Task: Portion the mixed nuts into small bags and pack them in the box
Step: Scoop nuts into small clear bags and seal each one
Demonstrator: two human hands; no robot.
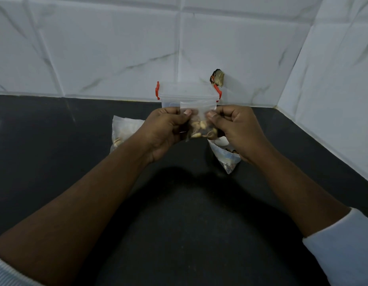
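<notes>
A small clear zip bag (198, 109) with mixed nuts in its lower half hangs above the black counter. My left hand (165, 131) pinches its upper left side and my right hand (236, 131) pinches its upper right side, thumbs towards me. Behind the bag stands the clear plastic box (174, 92) with red latches; the bag hides part of its front. A larger clear bag of nuts (122, 133) lies on the counter to the left, partly behind my left wrist. Another clear bag (226, 159) lies under my right hand.
The black counter (179, 213) runs back to white marbled wall tiles (117, 48) and to a side wall on the right. A dark damaged spot (217, 77) marks the wall behind the box. My shadow falls on the counter between my forearms.
</notes>
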